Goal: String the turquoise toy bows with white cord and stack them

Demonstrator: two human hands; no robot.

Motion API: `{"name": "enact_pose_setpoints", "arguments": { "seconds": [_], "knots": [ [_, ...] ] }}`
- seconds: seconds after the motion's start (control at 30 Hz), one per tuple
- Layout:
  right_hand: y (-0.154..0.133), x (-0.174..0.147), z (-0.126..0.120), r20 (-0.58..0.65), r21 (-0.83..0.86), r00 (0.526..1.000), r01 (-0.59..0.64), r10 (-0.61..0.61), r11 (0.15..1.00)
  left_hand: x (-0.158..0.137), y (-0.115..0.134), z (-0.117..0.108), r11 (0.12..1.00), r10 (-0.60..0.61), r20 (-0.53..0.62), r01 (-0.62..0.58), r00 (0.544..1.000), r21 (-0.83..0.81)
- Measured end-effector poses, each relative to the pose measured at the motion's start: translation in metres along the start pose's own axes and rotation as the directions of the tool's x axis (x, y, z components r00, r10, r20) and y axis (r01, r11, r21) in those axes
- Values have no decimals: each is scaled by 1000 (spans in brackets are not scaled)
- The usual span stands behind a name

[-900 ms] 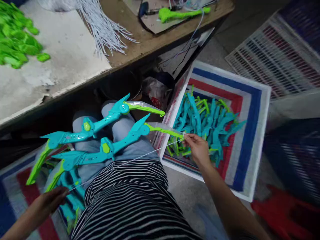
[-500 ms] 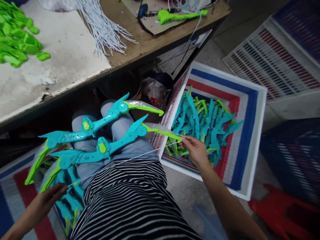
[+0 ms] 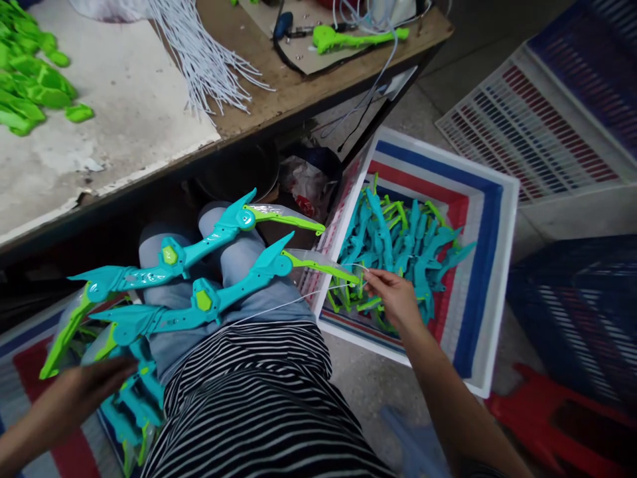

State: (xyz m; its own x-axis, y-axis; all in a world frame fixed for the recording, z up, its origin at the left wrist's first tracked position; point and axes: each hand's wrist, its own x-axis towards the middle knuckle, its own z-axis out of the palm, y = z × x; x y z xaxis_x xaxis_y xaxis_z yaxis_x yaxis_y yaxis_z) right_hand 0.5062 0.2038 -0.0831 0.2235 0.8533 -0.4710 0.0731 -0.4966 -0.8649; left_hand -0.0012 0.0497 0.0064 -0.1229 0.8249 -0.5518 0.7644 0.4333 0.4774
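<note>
Two turquoise and lime-green toy bows lie across my lap, a far bow (image 3: pixel 199 247) and a near bow (image 3: pixel 233 292). At the near bow's right tip, my right hand (image 3: pixel 393 295) is closed in a pinch on a white string (image 3: pixel 293 304). The string runs back from that tip toward my waist, and a short loose end curls above my fingers. My left hand (image 3: pixel 94 392), smeared by motion, is by the near bow's left end, above more turquoise pieces (image 3: pixel 132 405); its grip is unclear.
A striped-lined white crate (image 3: pixel 490 265) at right holds many bows. Another striped container (image 3: pixel 74 451) stands at lower left. On the workbench (image 3: pixel 124 139) lie green parts (image 3: pixel 44 86), white strings (image 3: pixel 199 60) and a screwdriver (image 3: pixel 284 25). A red stool-like object (image 3: pixel 537 418) is at lower right.
My left hand has shifted slightly and blurred; the string no longer visibly reaches it and hangs slacker. My right hand stays at the near bow's tip, where a string end now curls up.
</note>
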Motion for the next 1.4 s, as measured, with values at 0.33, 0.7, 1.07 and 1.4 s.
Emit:
{"name": "enact_pose_setpoints", "arguments": {
  "seconds": [0.33, 0.7, 1.07, 1.4],
  "knots": [
    [-55, 41, 44, -18, 481, 996, 87, -89, 872, 122, 152, 65, 873, 484, 175, -461, 857, -160],
    [-63, 44, 92, 87, 68, 927, 361, -365, 930, 179, 211, 87, 786, 242, 194, -75, 951, -614],
    [-51, 49, 98, 198, -386, 743, 658, -639, 646, 231, 255, 140, 389, 219, 599, 494, 770, -778],
    [-30, 63, 95, 318, -400, 665, 740, -676, 541, 244, 268, 159, 519, 280, 554, 362, 784, -774]
  ]
}}
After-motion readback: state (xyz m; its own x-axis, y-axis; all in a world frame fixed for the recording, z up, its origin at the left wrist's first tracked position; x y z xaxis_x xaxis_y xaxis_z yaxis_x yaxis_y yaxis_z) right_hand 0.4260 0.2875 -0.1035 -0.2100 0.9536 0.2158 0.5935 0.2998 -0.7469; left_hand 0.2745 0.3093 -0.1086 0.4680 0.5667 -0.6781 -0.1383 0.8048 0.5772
